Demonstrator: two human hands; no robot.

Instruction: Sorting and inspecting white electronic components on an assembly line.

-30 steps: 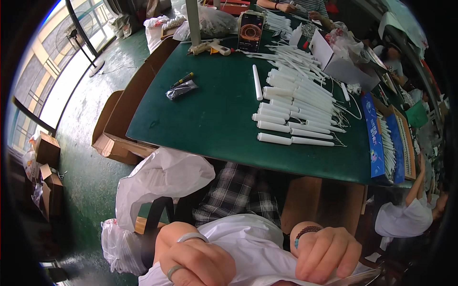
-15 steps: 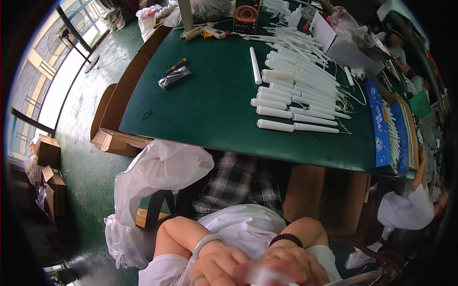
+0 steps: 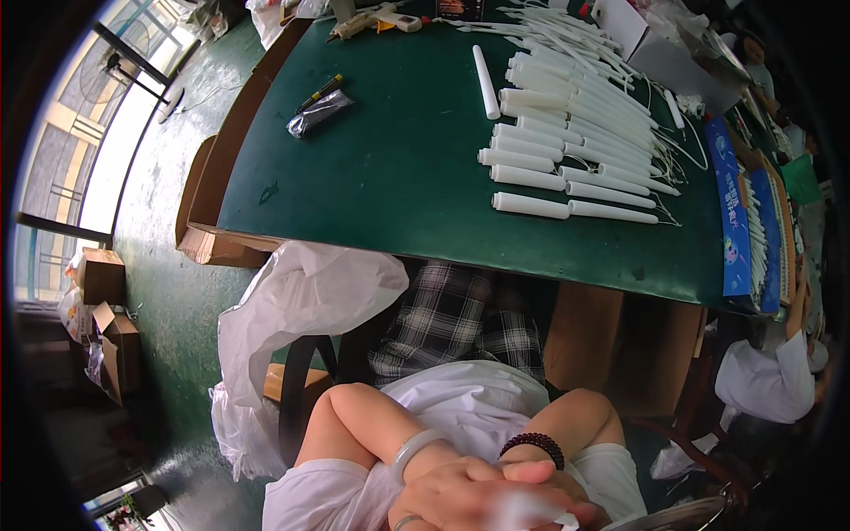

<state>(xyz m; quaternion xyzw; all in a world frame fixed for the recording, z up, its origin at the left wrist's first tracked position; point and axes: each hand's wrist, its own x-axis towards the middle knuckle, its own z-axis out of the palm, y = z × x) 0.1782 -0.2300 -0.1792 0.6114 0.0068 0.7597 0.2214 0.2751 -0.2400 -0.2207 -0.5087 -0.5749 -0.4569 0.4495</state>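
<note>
Held object (image 3: pixel 521 510) white; rods (image 3: pixel 531 205) white; tabletop (image 3: pixel 390 186) dark green; trousers (image 3: pixel 434 310) black-and-white plaid; long box (image 3: pixel 730 212) blue.

Close to the lens, a white thing (image 3: pixel 522 511) at the hands is blurred, and its kind cannot be told. The lower edge cuts off the left hand (image 3: pixel 447 496), which partly covers the right hand (image 3: pixel 574 488); the fingers' hold is unclear. The top edge crops the phone (image 3: pixel 460 9). The bench (image 3: pixel 398 186) hides the far end of the checked trousers (image 3: pixel 434 305). Thin wires (image 3: pixel 666 159) tangle too finely to separate.
</note>
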